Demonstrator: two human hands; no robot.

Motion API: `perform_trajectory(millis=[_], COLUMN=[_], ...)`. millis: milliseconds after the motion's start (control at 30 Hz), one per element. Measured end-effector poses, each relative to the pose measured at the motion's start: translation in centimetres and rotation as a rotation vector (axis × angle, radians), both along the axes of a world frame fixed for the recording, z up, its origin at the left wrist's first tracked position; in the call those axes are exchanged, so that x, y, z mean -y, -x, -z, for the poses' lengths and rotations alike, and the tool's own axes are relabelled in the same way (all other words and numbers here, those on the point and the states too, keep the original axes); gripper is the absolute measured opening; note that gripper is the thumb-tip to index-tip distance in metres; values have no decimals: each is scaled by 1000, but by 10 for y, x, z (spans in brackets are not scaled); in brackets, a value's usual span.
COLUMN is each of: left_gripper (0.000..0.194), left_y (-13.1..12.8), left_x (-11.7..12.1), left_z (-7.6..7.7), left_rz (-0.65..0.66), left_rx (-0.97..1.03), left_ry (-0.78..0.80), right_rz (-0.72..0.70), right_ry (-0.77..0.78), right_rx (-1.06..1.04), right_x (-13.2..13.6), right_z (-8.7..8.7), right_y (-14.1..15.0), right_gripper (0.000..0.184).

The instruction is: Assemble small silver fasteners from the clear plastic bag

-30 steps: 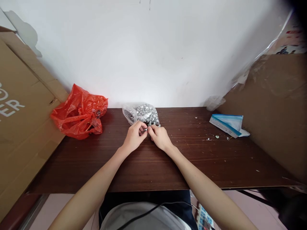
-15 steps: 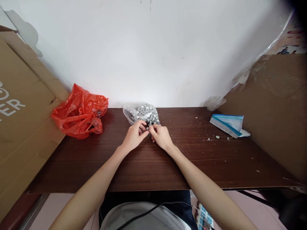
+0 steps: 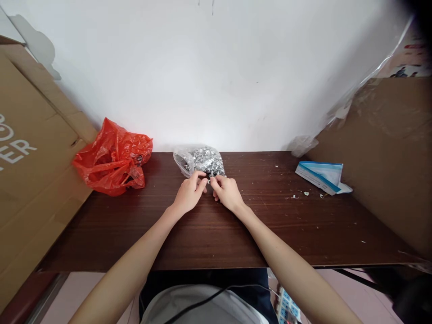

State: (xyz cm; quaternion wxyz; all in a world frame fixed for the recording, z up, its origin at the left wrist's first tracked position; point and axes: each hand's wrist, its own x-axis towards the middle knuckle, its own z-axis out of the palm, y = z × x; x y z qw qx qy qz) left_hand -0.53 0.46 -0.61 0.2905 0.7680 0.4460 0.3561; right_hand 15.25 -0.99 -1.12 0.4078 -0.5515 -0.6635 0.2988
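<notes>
My left hand (image 3: 188, 194) and my right hand (image 3: 227, 192) meet fingertip to fingertip over the dark wooden table (image 3: 216, 229). Both are closed in a pinch on a small silvery metal part (image 3: 209, 180) held between them. Just behind the fingers lies a clear plastic bag (image 3: 200, 159) full of small shiny metal parts, its mouth open toward the left. What kind of part I hold is too small to tell.
A crumpled red plastic bag (image 3: 113, 157) lies at the table's back left, beside a big cardboard box (image 3: 30, 153). A blue and white packet (image 3: 320, 175) and small scraps (image 3: 305, 193) lie at the right, by a cardboard sheet (image 3: 384, 148). A white wall stands behind.
Both hands have shifted a little toward the clear bag, and the fingers have turned slightly on the small part. Nothing else has moved.
</notes>
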Motion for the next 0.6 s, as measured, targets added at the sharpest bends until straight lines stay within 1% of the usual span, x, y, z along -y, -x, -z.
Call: perform_trajectory(millis=[67,167,267,367,433,500,600], left_gripper=[24,16,20,25,20,12,19], left_y=[0,0,-1,-1,-1,-1,-1], left_x=[0,1,2,2,2,1,2], left_z=[0,-2,-3,-3,-2,-3,-5], left_rz=[5,32,6,11,33,39,14], left_rx=[-7,-27,-33,-61,-85,-102,-100], left_ry=[-5,2,13,-32,-51,-26,20], right_rz=[1,2,-1,-2,-2,-2,1], right_ry=[-3,-1,-4,-4,-2,0,6], right_rx=[-2,-1,-3,-3,-3,-8,-20], right_x=[0,-1,-1,-2,-2,-1,-1], right_z=[1,2,3,3,3,3,3], right_y=[0,-1,-1,-1,-1,-1,-1], right_gripper=[36,36,37,36,35,36,37])
